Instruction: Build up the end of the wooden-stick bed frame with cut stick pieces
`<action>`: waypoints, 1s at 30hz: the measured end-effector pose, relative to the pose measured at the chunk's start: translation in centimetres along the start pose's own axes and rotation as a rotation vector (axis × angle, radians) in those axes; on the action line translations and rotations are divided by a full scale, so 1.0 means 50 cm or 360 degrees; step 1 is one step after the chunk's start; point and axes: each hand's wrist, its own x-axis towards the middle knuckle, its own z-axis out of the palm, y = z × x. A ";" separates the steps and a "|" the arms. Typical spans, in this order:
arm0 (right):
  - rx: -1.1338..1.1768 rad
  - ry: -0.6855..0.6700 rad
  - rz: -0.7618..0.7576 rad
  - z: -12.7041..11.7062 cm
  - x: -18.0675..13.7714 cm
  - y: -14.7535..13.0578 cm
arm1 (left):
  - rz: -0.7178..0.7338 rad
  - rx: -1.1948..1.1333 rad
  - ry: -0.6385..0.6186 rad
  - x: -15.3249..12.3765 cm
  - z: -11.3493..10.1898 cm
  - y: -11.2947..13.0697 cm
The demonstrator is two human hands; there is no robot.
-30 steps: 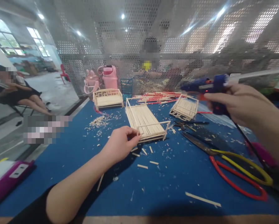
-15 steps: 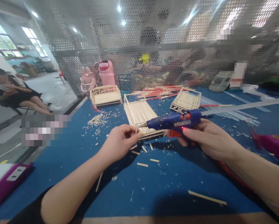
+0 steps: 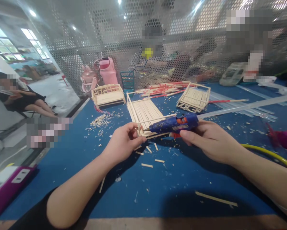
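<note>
My right hand [image 3: 212, 140] is wrapped round a blue glue gun [image 3: 174, 124], its nozzle pointing left, with a clear glue stick [image 3: 244, 106] running out of its back. The nozzle tip sits at the near left corner of a model bed [image 3: 145, 111] built of thin wooden sticks. At that corner my left hand [image 3: 123, 139] is closed, thumb and fingers gripping the bed's short post. A stick rail [image 3: 169, 116] lies above the bed's near end, partly behind the gun. Whether the nozzle touches the wood, I cannot tell.
A stick-built bench [image 3: 108, 97] and another stick frame [image 3: 193, 99] stand farther back. Red and plain sticks [image 3: 162, 89] are piled behind. Clear glue sticks [image 3: 251, 110] lie at right. Wood scraps [image 3: 99, 121] litter the blue table [image 3: 124, 198]. Purple power strip [image 3: 11, 188] at left.
The glue gun has shifted slightly left and its nozzle now sits lower, close to my left fingers. The stick rail now shows above the gun. My left hand stays at the corner.
</note>
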 end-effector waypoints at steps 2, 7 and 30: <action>-0.0048 -0.0017 -0.0002 0.003 0.000 0.000 | 0.0014 0.0002 -0.0024 0.001 -0.002 -0.002; -0.0079 -0.0051 0.0008 0.008 0.002 0.001 | 0.0031 -0.0013 -0.0084 0.003 -0.006 -0.007; -0.0381 0.0019 -0.0484 0.011 -0.009 0.015 | -0.0365 -0.0111 -0.0142 -0.110 -0.028 0.081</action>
